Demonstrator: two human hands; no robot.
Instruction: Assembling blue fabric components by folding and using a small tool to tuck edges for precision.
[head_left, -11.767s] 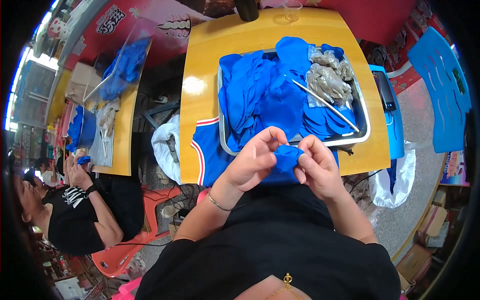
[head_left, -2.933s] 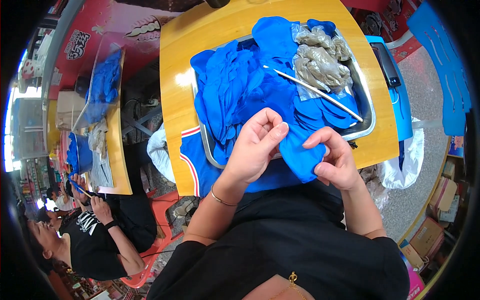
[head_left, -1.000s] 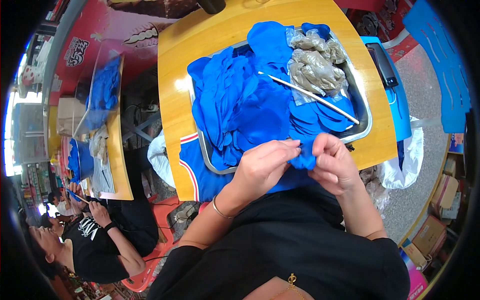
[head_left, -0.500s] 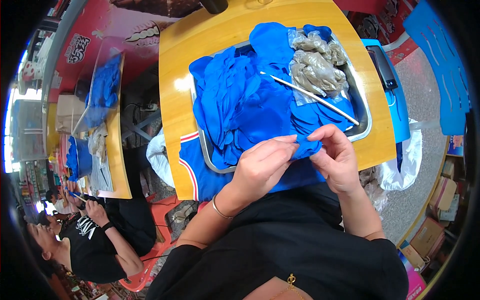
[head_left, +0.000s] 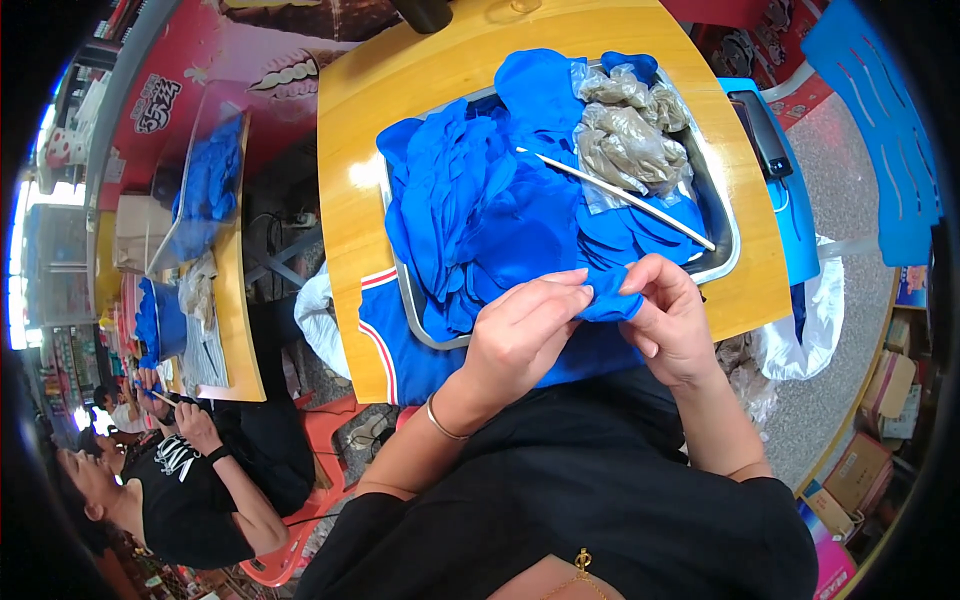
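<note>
Between my two hands, at the near edge of a metal tray (head_left: pixel 722 262), is a small blue fabric piece (head_left: pixel 608 297). My left hand (head_left: pixel 530 325) pinches its left side with the fingertips. On its right side, my right hand (head_left: pixel 668 318) grips it between thumb and forefinger. A large heap of blue fabric pieces (head_left: pixel 450 200) fills the tray's left part. A thin white stick (head_left: pixel 620 190) lies slantwise across the heap. Clear plastic bags with brownish contents (head_left: pixel 635 150) rest at the tray's far right, on more blue pieces.
The tray stands on a yellow wooden table (head_left: pixel 350 110), with a blue jersey (head_left: pixel 405 365) with striped trim under its near side. A dark phone-like device (head_left: pixel 765 135) sits at the table's right. To the left, another person (head_left: pixel 180 480) holds a stick by a second table (head_left: pixel 240 330).
My right fingers have shifted along the blue fabric piece, which now shows more folded and bunched between my hands. The tray and its contents look almost the same.
</note>
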